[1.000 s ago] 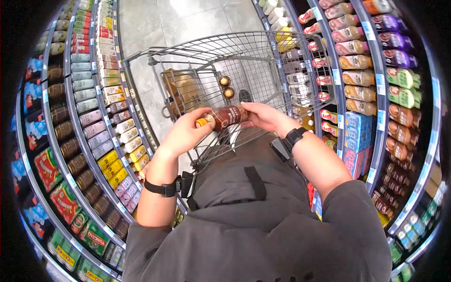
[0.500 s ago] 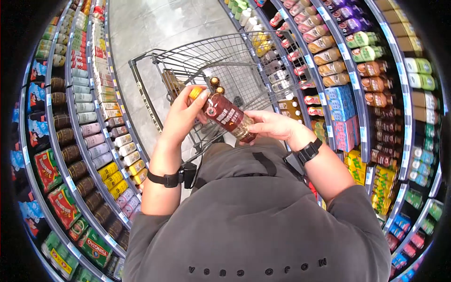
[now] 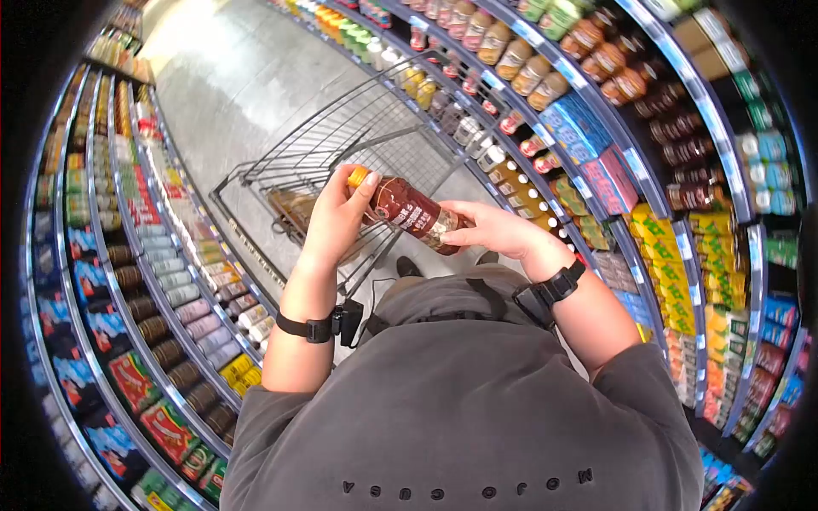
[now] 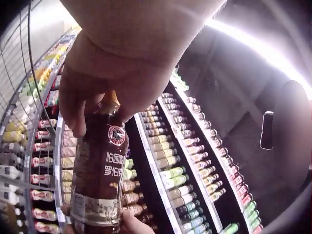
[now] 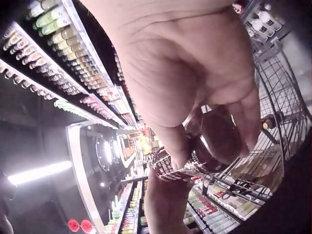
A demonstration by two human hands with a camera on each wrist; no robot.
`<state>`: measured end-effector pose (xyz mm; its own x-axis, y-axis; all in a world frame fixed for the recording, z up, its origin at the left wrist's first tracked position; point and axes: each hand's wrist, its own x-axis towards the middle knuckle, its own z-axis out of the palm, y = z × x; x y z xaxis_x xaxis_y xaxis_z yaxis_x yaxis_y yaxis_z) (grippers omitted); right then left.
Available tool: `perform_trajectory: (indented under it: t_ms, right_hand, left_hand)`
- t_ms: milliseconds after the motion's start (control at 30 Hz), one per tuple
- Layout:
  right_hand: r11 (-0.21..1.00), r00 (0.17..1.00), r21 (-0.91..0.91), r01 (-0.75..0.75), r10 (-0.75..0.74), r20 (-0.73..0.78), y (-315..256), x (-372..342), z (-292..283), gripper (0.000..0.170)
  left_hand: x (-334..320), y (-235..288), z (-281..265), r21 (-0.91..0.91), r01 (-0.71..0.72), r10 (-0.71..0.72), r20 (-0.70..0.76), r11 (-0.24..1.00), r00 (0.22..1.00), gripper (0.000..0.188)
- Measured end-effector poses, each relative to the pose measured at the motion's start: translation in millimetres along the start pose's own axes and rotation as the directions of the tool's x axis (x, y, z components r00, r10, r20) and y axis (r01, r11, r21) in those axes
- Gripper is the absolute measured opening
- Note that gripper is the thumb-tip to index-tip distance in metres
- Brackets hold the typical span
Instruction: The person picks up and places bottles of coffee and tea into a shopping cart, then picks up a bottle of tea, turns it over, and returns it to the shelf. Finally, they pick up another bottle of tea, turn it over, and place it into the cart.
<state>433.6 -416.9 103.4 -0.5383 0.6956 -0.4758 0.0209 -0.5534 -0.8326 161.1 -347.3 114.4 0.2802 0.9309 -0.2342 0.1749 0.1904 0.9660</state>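
Observation:
Both hands hold a drink bottle with a dark red-brown wrapper [image 3: 413, 213] and an orange-yellow cap [image 3: 358, 176] in front of the body. My left hand [image 3: 335, 213] grips it at the neck, just under the cap. At the base end, my right hand [image 3: 503, 230] pinches it between thumb and fingers. The bottle lies slanted in the head view, cap to the upper left, its white lettering facing up. In the left wrist view the label [image 4: 100, 156] shows a round emblem and white characters. The right wrist view shows only part of the bottle between the fingers.
A wire shopping cart [image 3: 341, 128] stands just beyond the hands, with a brown item [image 3: 294, 213] at its near end. Shelves of bottles and cans [image 3: 162, 281] run along the left; more shelves with bottles and yellow packs [image 3: 660, 264] curve round the right. Grey floor [image 3: 230, 77] lies ahead.
The bottle has swung from nearly level over the cart to a slant nearer the body, its lettering turned up. The head view has turned rightward, and the cart sits farther left.

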Motion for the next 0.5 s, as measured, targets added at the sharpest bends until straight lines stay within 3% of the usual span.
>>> perform_trajectory:
  t_ms: [100, 300, 400, 500]
  right_hand:
    - [0.996, 0.999, 0.079, 0.043, -0.041, -0.024, 9, -37, -27, 0.067]
    - [0.963, 0.945, 0.107, 0.248, -0.216, -0.245, 45, -126, -82, 0.069]
    - [0.932, 0.913, 0.164, 0.323, -0.261, -0.312, 57, -170, -104, 0.071]
    - [0.887, 0.864, 0.226, 0.403, -0.288, -0.413, 73, -208, -124, 0.072]
  left_hand:
    - [16, 18, 45, 0.134, -0.094, 0.088, 0.046, 0.987, 0.995, 0.038]
    - [38, 61, 153, 0.099, -0.100, 0.070, 0.267, 0.990, 0.961, 0.034]
    - [42, 78, 216, 0.050, -0.173, 0.147, 0.330, 0.984, 0.933, 0.031]
    - [41, 99, 274, 0.163, -0.256, 0.180, 0.374, 0.953, 0.910, 0.030]
